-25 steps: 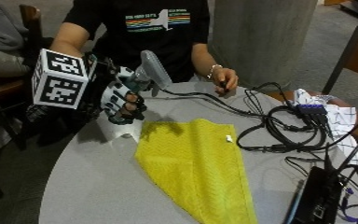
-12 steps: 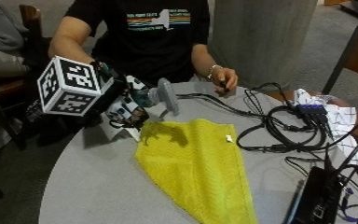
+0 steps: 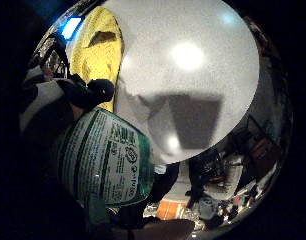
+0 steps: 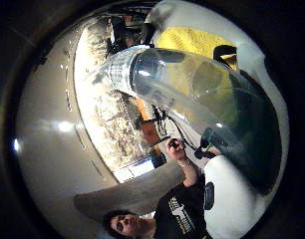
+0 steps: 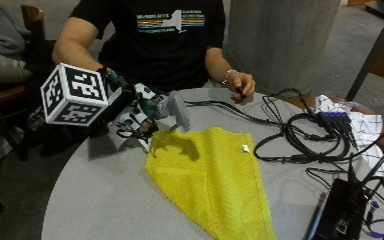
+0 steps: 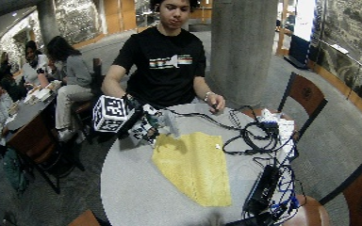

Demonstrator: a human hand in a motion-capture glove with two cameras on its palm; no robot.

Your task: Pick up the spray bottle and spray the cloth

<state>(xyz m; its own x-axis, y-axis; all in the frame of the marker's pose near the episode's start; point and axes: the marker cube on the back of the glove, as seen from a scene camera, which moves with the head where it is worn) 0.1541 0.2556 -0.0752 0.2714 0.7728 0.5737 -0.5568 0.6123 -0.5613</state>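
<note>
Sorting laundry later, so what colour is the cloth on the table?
The cloth is plain yellow, clearest in the outside view.

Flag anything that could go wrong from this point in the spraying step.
The gloved right hand holds the spray bottle tipped over the near corner of the yellow cloth, so spray may partly land on the bare table. The black cables and a black device lie just beside the cloth, so drifting mist might wet them.

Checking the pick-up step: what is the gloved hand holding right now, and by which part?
The gloved right hand grips the spray bottle around its body, nozzle end tipped toward the yellow cloth.
</note>
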